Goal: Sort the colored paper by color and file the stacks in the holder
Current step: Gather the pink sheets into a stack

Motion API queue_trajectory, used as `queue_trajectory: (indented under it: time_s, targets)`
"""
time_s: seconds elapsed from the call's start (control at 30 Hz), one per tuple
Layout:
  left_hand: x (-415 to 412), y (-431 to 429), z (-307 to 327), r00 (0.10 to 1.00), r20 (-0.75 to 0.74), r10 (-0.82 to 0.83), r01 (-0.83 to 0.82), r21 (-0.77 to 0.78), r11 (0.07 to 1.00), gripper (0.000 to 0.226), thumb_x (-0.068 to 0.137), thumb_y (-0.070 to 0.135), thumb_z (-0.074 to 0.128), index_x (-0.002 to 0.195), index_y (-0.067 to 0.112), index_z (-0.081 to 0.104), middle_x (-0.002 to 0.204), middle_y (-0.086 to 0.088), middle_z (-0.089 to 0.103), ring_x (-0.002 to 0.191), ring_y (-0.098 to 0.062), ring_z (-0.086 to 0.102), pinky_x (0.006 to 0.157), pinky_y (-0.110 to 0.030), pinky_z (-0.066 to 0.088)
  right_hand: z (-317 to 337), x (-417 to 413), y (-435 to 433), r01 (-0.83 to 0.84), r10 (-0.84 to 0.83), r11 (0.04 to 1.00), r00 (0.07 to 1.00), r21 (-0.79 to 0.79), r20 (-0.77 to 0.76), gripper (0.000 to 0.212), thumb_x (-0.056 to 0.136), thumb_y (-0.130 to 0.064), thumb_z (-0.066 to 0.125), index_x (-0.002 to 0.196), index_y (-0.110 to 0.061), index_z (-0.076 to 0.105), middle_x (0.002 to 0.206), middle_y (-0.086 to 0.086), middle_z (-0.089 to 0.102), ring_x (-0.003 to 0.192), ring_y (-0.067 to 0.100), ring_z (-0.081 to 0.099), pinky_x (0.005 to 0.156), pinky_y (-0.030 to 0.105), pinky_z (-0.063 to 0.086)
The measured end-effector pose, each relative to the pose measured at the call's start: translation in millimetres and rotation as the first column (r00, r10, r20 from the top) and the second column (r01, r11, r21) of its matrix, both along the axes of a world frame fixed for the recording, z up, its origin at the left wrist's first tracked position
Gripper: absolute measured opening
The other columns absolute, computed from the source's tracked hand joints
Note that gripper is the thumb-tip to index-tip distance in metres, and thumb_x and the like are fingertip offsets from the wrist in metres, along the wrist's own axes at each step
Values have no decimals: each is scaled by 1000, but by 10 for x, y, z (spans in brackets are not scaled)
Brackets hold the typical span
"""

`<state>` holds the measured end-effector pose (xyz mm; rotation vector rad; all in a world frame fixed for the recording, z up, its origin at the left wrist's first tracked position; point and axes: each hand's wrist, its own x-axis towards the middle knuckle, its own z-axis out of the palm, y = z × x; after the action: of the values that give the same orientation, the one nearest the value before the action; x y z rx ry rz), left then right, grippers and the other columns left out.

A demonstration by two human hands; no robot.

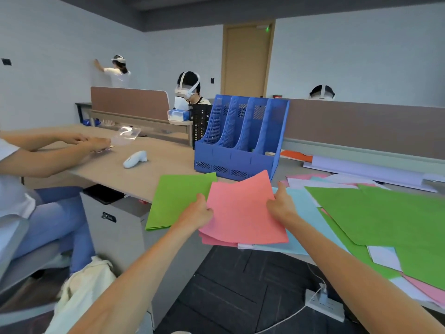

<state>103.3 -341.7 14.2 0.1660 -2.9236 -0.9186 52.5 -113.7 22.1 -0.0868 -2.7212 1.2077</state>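
Both hands pinch a pink sheet (pixel 243 210) at frame centre, the left hand (pixel 196 212) gripping its left edge, the right hand (pixel 281 203) its right edge, forearms extended forward.

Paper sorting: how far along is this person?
Early on. One green stack lies gathered at the desk's left edge. The left hand and right hand grip a pink sheet over a pink stack. Still left: the mixed pile of green, pink, blue and white sheets on the right, and filing, since the blue holder shows no stacks that I can see.
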Motion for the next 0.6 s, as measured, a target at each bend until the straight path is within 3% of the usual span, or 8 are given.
queue_trajectory:
  time_s: [0.1, 0.23, 0.4, 0.53, 0.6]
  targets:
    - [18, -1, -3, 1000, -3, -16, 16, -57, 998, 33, 96, 18, 44, 125, 5, 34, 101, -10, 59, 96, -30, 62, 76, -40, 47, 1, -40, 36, -4, 4, 1000, 1000, -14, 4, 61, 88, -4, 44, 145, -12, 23, 122, 17, 57, 111, 38, 55, 91, 42, 44]
    - [36, -28, 35, 1000, -12, 4, -5, -71, 997, 38, 95, 20, 45, 128, 4, 34, 114, -15, 60, 102, -31, 60, 83, -43, 49, 26, -39, 79, -46, 47, 999, 998, -12, 48, 55, 90, -10, 48, 142, -11, 29, 125, 16, 56, 115, 35, 54, 93, 38, 43]
    - [34, -11, 16, 994, -103, -21, -8, -279, 960, 41, 94, 27, 45, 131, 10, 44, 135, -12, 40, 127, -27, 34, 101, -40, 37, 10, 64, 324, -136, 146, 942, 989, 307, -8, 46, 90, -19, 54, 135, -13, 50, 137, 10, 52, 125, 25, 49, 102, 33, 39]
    - [-20, 195, 20, 968, -145, -204, 166, -238, 957, 35, 97, 21, 41, 129, 19, 53, 139, -5, 45, 130, -23, 37, 107, -39, 34, -16, 325, 570, -216, 265, 900, 961, 379, -83, 27, 91, -20, 56, 115, -16, 65, 119, 4, 64, 94, 17, 58, 90, 30, 45]
    - [-50, 311, -7, 944, -146, -296, 251, -266, 931, 33, 98, 19, 40, 126, 20, 57, 138, -2, 49, 129, -20, 41, 108, -40, 34, -7, 519, 658, -264, 332, 866, 939, 425, -92, 23, 93, -34, 54, 107, -21, 66, 113, -1, 66, 83, 13, 57, 83, 30, 47]
